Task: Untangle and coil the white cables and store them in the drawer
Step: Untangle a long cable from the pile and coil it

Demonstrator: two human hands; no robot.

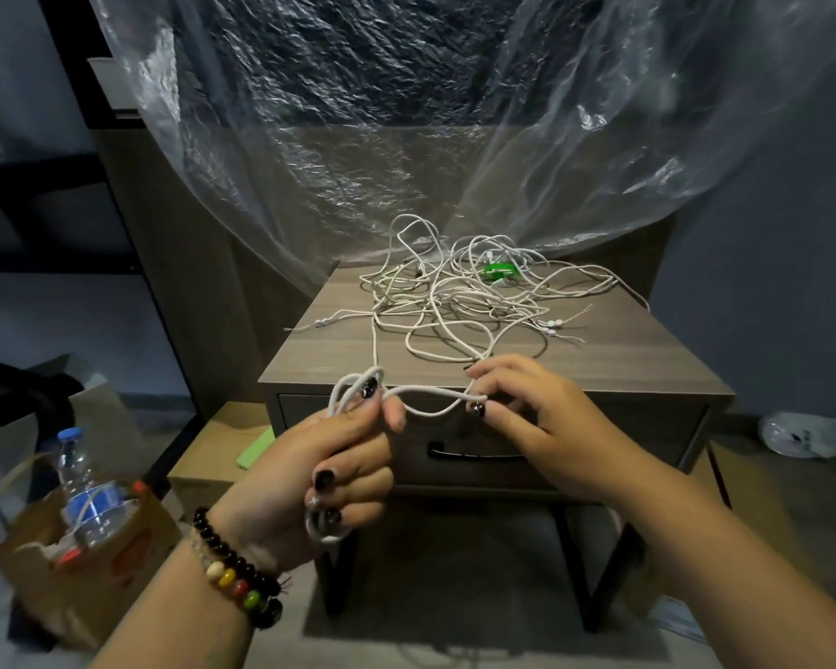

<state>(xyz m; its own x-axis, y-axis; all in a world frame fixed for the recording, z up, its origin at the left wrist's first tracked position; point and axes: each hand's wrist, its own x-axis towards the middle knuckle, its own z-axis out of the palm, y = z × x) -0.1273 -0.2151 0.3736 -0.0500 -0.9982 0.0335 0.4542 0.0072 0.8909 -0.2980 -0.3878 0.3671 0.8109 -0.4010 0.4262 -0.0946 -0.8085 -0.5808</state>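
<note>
My left hand (339,465) grips looped white cord (423,400); my right hand (527,408) pinches its slack strand, mid-frame before the woodgrain tabletop (339,350) edge.

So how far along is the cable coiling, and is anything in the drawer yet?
Just started. The left hand holds a few loops of one white cable, and the right hand pinches the next stretch to feed it. Most cables remain a tangled pile on the nightstand, around a green object. The drawer is shut, so nothing looks stored yet.
</note>
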